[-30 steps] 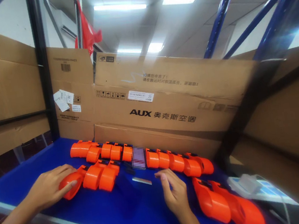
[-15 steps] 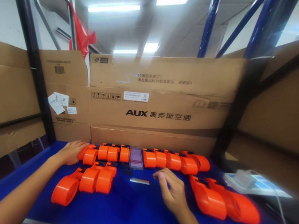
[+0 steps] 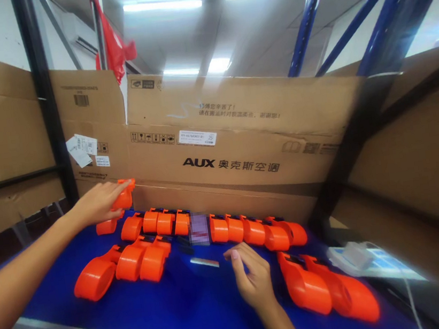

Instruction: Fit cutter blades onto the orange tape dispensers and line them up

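Observation:
My left hand [image 3: 101,200] is at the far left, closed on an orange plastic ring piece [image 3: 123,196], which it holds up off the blue tabletop. Just below it another orange ring piece [image 3: 106,226] lies on the surface. My right hand [image 3: 254,276] hovers over the middle, fingers loosely curled with a gap to the thumb, and nothing shows in it. Nearest to it are a thin silvery strip [image 3: 204,263] and a row of orange ring pieces [image 3: 235,231] with black parts. A blurred-out purple item [image 3: 199,229] stands between the two back rows.
More orange ring pieces stand at front left [image 3: 94,279] and front right [image 3: 307,290]. A cardboard wall [image 3: 217,148] closes the back. Dark rack posts [image 3: 43,101] rise at both sides. A white device with a cable [image 3: 356,255] lies at the right edge.
My left hand has risen from the far-left end of the row, lifting an orange ring piece. My right hand stays nearly where it was. The view has shifted slightly.

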Tool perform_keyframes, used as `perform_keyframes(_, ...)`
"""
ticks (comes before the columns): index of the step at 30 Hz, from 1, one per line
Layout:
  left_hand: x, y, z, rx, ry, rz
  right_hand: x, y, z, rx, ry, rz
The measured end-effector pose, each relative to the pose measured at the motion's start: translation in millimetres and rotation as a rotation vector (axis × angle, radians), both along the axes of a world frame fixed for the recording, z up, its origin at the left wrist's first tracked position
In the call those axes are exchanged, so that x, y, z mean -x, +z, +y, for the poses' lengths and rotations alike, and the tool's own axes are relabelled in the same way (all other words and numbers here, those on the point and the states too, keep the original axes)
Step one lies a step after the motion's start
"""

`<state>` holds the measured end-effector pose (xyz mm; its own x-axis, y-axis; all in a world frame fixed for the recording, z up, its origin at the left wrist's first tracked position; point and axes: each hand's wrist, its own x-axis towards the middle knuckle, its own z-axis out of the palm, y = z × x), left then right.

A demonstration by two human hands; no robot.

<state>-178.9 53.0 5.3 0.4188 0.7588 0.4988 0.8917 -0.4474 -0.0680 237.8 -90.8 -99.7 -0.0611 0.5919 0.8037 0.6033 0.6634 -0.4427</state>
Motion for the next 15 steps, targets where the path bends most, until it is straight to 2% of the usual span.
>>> perform_keyframes(3, -28, 22.8, -27, -0.176, -0.106, -0.005, 0, -1.6, 2, 0.042, -0.007, 0.036)
perform_keyframes(4, -41, 25.5, -38, -0.212, -0.151, -0.045, 1, -2.6, 4, 0.067, -0.008, 0.061)
perform_keyframes(6, -74, 22.1, -60, -0.196, -0.29, -0.103, 1, -5.3, 7, 0.134, -0.001, 0.139)
perform_keyframes(8, -109, 8.1, -80, -0.154, -0.459, -0.165, 2, -8.1, 11, 0.219, 0.033, 0.253)
perform_keyframes(12, -172, -33.4, -106, 0.012, -0.799, -0.222, 5, -11.1, 18, 0.393, 0.176, 0.544)
perform_keyframes(15, -200, -55.4, -113, 0.118, -0.94, -0.181, 5, -11.6, 20, 0.469, 0.232, 0.705)
